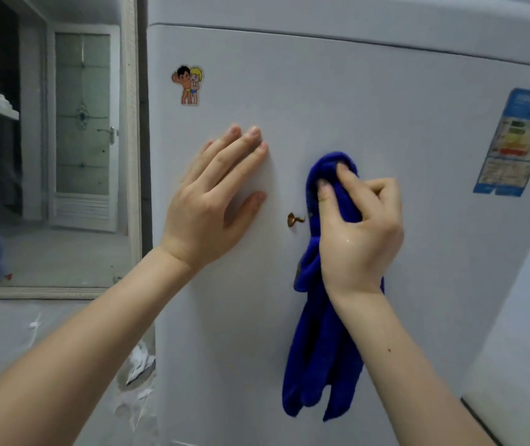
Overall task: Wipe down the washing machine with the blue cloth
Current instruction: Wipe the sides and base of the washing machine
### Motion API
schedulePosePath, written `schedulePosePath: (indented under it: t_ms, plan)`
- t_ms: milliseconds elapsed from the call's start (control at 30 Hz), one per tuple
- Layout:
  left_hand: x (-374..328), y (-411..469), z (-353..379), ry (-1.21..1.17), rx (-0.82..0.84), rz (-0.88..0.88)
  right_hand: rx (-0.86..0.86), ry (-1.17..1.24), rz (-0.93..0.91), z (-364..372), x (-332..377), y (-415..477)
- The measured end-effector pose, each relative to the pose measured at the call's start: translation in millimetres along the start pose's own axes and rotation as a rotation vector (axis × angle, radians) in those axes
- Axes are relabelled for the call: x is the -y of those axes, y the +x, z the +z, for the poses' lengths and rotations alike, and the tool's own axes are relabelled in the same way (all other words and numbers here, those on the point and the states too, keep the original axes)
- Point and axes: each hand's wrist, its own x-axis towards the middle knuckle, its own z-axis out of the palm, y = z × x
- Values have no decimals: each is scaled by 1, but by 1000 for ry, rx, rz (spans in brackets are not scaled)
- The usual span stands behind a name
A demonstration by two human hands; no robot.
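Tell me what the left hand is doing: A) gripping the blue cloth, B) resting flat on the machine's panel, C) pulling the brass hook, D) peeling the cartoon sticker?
B: the left hand lies flat, fingers straight, on the washing machine panel; the right hand grips the blue cloth.

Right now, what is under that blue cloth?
The washing machine's white panel, which the right hand holds the blue cloth against. What the covered patch looks like cannot be seen.

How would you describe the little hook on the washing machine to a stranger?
Start at the big white panel of the washing machine. Between the flat left hand and the right hand gripping the blue cloth sits the hook, the only small brass-coloured thing.
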Motion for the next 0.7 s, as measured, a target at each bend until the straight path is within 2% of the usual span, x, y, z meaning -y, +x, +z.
schedulePosePath:
  t_ms: [100,200,333,567,700]
  plan:
    - [5,-23,-11,95,-2,-76,4,1,-17,1,5,13]
    - [10,-47,-23,130,48,-156,100,-49,0,-24,-13,-48]
    - [12,-55,-23,150,68,-87,206,-120,71,-44,-30,-117]
    - [15,-56,-16,147,25,-60,43,-21,-34,12,15,-10]
    - [19,-56,-16,159,10,-32,67,-30,-45,5,9,-28]
